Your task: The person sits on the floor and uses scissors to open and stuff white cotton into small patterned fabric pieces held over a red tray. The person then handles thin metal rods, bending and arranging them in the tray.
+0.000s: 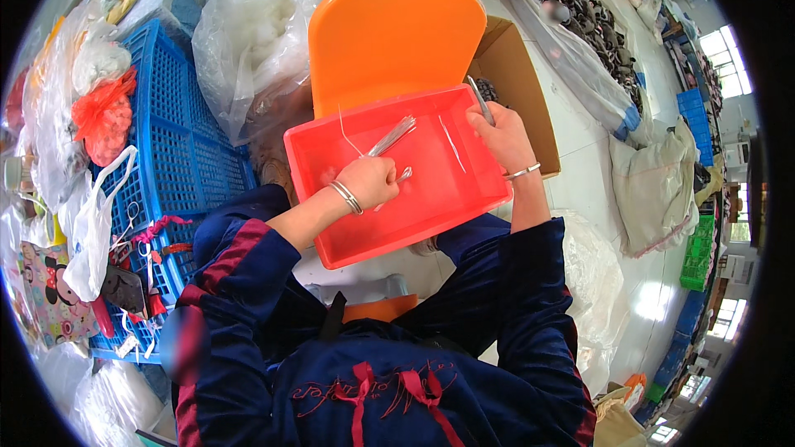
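Note:
My left hand [370, 183] is closed around a bundle of thin silvery-white wire-like strands [393, 136], held over a red plastic tray [356, 250]. The strands fan out past the far side of the fist, and a looped end shows on its right. One thin strand stands away from the bundle toward the chair back. At the tray's far right corner my right hand [502, 137] grips a slim grey metal tool [480, 101]; its kind cannot be made out. A single loose white strand [452, 145] lies in the tray near that hand.
An orange chair [397, 33] stands behind the tray, with a cardboard box [522, 83] to its right. Blue plastic crates [178, 116] rise at my left, hung with scissors and bags. Beyond the chair's left side sits a clear plastic bag [257, 41] of white material.

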`<state>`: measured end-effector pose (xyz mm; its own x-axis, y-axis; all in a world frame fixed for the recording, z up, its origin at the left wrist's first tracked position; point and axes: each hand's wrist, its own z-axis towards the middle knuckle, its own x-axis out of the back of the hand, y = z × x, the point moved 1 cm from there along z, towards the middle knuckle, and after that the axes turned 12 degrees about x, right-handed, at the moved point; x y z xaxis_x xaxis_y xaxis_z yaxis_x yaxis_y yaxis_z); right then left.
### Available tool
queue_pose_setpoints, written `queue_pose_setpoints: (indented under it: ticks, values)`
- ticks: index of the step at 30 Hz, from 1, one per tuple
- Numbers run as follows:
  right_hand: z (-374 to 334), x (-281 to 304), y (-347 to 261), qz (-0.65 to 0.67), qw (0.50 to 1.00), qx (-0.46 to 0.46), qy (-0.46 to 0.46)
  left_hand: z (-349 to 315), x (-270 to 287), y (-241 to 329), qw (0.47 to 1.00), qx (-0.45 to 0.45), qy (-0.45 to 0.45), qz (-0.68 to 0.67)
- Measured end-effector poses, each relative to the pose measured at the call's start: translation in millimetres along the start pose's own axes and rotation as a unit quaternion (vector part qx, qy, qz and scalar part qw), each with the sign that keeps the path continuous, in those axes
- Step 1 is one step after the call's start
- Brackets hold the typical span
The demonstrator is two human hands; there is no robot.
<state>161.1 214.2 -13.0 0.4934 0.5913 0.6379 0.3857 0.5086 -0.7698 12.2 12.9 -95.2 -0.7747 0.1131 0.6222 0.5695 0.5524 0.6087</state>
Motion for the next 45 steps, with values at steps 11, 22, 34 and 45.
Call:
queue_pose_setpoints:
  ticks: [11,22,34,45]
  values:
    - [-19.9,-22.3,-31.6,0.314,0.931,-0.014,-0.184,-27.4,39.5,29.4,0.908,-0.082,-0.061,-0.405]
    - [-20.3,-34.8,-54.2,0.278,0.947,0.006,-0.159,-24.4,41.1,24.1,0.911,-0.106,-0.014,-0.399]
    - [-16.2,-21.5,-49.3,0.396,0.916,-0.064,0.026,-27.3,41.1,20.1,0.976,-0.129,-0.006,-0.174]
    - [-14.1,-1.2,-36.5,0.493,0.862,0.005,0.115,-23.2,70.6,11.2,0.991,0.052,0.086,0.091]
